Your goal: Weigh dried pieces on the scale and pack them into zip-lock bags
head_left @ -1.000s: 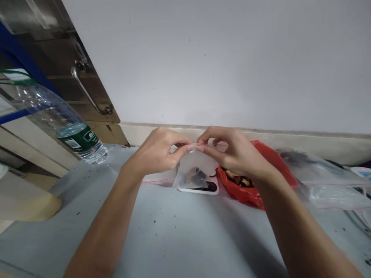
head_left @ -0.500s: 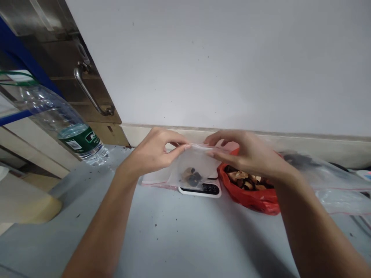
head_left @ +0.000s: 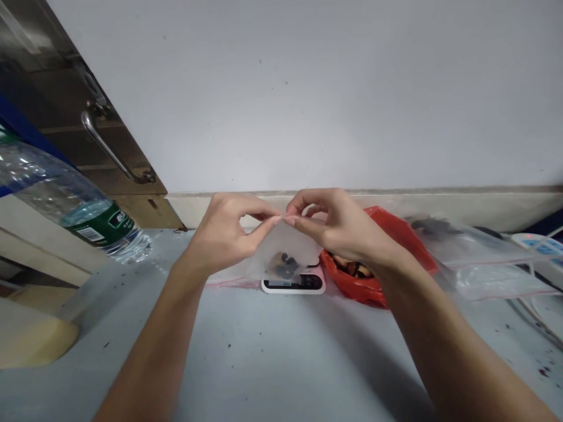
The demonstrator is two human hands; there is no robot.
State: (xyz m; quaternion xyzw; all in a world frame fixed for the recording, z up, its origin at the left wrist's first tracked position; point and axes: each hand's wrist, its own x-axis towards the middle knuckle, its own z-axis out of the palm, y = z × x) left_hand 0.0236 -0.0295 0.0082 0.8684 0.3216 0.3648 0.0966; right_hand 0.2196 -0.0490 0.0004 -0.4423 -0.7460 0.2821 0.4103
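Observation:
Between my hands hangs a translucent zip bag (head_left: pixel 273 246) with dark and brown dried pieces low inside it. My left hand (head_left: pixel 231 228) pinches its top edge between thumb and forefinger. Right beside those fingertips, my right hand (head_left: pixel 329 220) pinches the same edge. Behind and under the bag is a small white kitchen scale (head_left: pixel 294 288) with a black display strip, partly covered by the bag. A red plastic bag (head_left: pixel 356 287) holding brown dried slices stands under my right hand and wrist, which hide part of it.
A large water bottle (head_left: pixel 105 225) with a green label is at left, above a container with yellowish contents (head_left: pixel 39 340). More clear zip bags (head_left: pixel 488 278) lie at right, near a white device (head_left: pixel 539 249) with cables. A white wall (head_left: pixel 308 105) rises behind the grey table (head_left: pixel 246 363).
My right hand has moved left along the bag's top edge, so the fingertips of both hands now almost meet. The view has shifted slightly to the right.

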